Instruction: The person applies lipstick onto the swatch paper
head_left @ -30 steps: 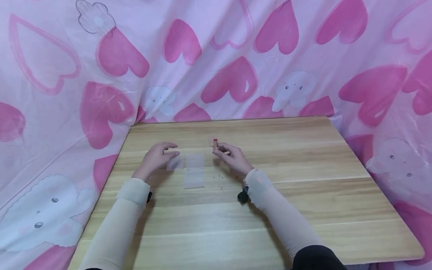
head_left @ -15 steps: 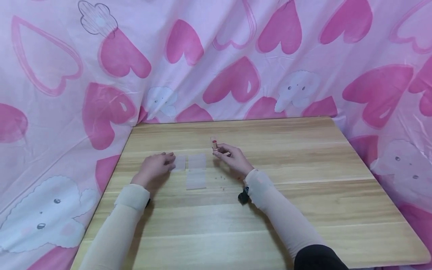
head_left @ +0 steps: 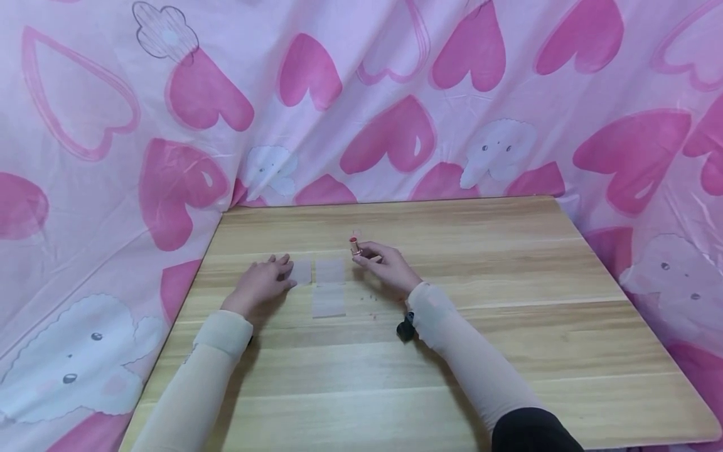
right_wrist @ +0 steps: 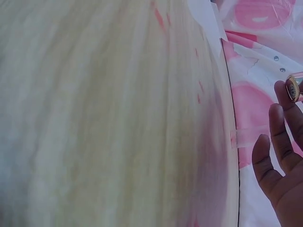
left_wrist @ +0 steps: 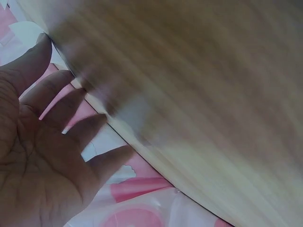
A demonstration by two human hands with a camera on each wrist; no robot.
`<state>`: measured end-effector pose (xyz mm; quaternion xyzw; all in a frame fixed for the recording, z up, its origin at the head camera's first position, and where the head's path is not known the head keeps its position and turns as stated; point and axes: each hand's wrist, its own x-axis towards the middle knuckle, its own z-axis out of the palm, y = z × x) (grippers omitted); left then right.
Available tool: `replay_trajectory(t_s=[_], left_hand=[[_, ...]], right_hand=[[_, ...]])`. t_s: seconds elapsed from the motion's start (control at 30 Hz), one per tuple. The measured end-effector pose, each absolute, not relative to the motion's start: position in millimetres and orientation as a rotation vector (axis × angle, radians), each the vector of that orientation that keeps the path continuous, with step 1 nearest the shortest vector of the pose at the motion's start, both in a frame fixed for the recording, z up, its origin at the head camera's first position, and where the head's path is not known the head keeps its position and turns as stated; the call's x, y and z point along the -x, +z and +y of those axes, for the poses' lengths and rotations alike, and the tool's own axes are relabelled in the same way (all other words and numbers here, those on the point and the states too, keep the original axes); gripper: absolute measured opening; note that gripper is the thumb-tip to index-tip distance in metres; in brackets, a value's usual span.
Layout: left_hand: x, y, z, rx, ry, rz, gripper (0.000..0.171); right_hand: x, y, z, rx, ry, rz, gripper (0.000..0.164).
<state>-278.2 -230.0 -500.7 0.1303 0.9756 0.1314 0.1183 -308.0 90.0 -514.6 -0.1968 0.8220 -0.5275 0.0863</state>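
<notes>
Lipstick [head_left: 354, 245], slightly tilted, pinched by its base in right grip [head_left: 391, 266], left grip [head_left: 258, 284] spread by pale square [head_left: 303, 272]

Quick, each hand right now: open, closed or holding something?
Left hand: open, at the edge of a pale, flat, square sheet.
Right hand: holding a red-tipped, gold-coloured, cylindrical lipstick in its grip.

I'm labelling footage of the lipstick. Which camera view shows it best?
The head view: there the lipstick, held by the right hand, shows its red tip. The right wrist view catches mainly its base, cut off at the edge; the left wrist view shows none of it.
</notes>
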Motion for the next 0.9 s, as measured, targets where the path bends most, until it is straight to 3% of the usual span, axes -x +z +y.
replay_trajectory(t_s=[0.9], left_hand=[[281, -501, -233, -0.333, 0.521, 2.783, 0.062]], right_hand=[[322, -509, 35, 0.909, -1.264, 2.569, 0.028]])
